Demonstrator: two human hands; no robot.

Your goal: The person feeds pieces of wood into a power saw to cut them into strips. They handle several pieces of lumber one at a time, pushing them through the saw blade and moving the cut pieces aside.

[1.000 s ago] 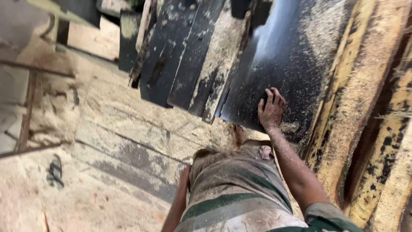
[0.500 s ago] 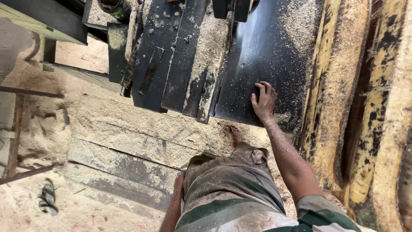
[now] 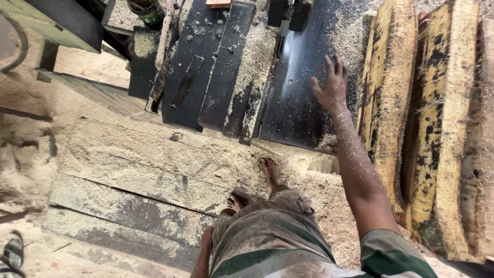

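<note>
1. Head view, right side: the person's right hand (image 3: pixel 329 85) lies flat on a dark metal plate (image 3: pixel 298 98), fingers spread and grip released, grasping nothing. The hand sits near the plate's right edge, just beside a rough-sawn wooden slab (image 3: pixel 386 103) that stands on its edge.
2. Head view, further right: a second slab (image 3: pixel 442 134) with dark bark patches stands beside the first, a narrow dark gap between them. Little open room shows on that side.
3. Head view, centre: two narrower dark plates (image 3: pixel 206 62) lie left of the big one, with a sawdust-filled channel (image 3: pixel 257 62) between. The big plate's lower edge ends above the floor, sawdust heaped at its corner.
4. Head view, below: bare feet (image 3: pixel 268 172) stand on sawdust-covered floor planks (image 3: pixel 144 170); the planks to the left lie open and unblocked.
5. Head view, bottom: the left arm (image 3: pixel 203 257) hangs at the person's side, its hand out of the picture, so its grip cannot be told. A sandal (image 3: pixel 13 252) lies at the lower left corner.
</note>
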